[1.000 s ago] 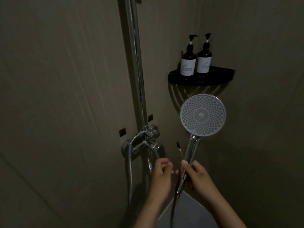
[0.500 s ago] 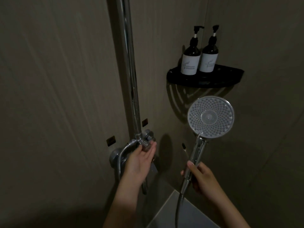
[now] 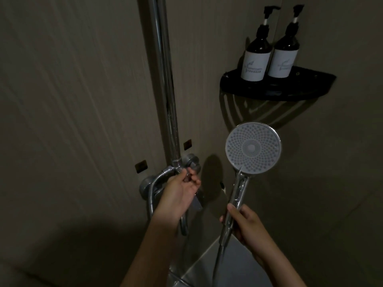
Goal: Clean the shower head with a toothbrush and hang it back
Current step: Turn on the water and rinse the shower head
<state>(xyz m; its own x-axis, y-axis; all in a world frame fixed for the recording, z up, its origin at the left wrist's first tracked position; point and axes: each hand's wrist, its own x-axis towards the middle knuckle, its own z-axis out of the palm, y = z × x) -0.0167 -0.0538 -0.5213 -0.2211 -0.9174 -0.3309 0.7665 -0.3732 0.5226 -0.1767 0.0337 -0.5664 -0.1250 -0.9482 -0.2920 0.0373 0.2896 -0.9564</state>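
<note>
ok so from my end: right hand (image 3: 241,222) is wrapped firmly round the lower handle of the shower head (image 3: 253,148), face turned toward the camera, I'd guess so the nozzles are easy to reach; it sits at 3 o'clock from the valve knob (image 3: 193,163); left hand (image 3: 179,190) has its fingertips curled pinching that knob, probably sorting the water; the thin dark-tipped bit at 10 o'clock of the right hand might be the toothbrush (image 3: 222,185), can't tell

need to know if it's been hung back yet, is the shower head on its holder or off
Off. The right hand grips the shower head by its handle, clear of the rail, nozzle face toward the camera.
</note>
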